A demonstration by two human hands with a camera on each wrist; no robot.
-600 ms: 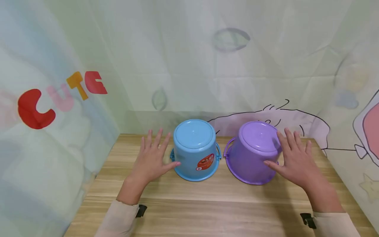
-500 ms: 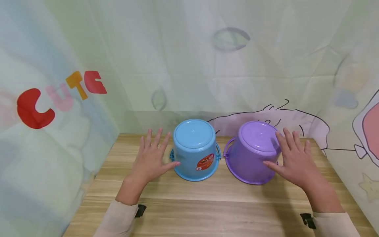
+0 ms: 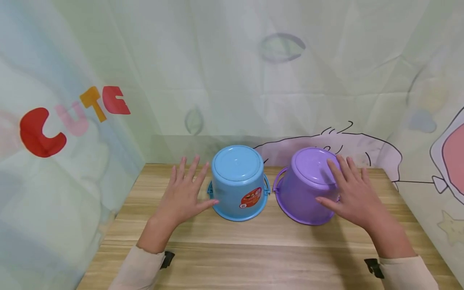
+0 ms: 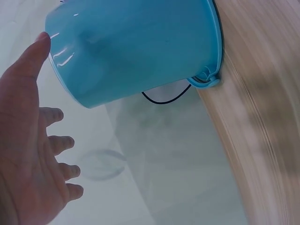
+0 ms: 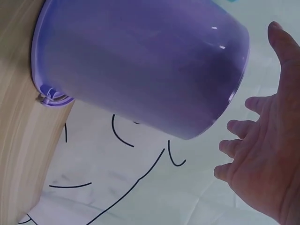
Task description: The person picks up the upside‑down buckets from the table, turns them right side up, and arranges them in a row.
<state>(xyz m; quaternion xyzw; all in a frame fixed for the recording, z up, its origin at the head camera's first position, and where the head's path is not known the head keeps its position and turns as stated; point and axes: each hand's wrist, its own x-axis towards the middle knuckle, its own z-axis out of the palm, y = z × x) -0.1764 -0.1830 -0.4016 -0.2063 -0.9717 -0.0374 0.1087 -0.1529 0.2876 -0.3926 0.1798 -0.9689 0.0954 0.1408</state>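
Observation:
A blue bucket [image 3: 230, 197] stands upside down on the wooden table, an oval red sticker [image 3: 251, 197] on its side. To its right is an upturned purple bucket [image 3: 299, 201], with its handle hanging at the left. My left hand [image 3: 180, 198] is spread beside the blue bucket. In the left wrist view, its thumb [image 4: 33, 58] reaches the outline of the blue bucket; contact cannot be judged. My right hand [image 3: 355, 199] hovers with fingers spread at the purple bucket's right side. A gap shows between that hand [image 5: 269, 150] and the purple bucket in the right wrist view.
The wooden table [image 3: 232, 262] extends toward me in front of both buckets. Behind it hangs a printed cloth backdrop [image 3: 224, 80]. Another cloth wall [image 3: 54, 193] with colourful letters borders the left side. Dark straps sit at both wrists.
My right hand has shifted left, so its fingers now overlap more of the purple bucket in the head view. The left hand has barely moved. Both buckets stay in place.

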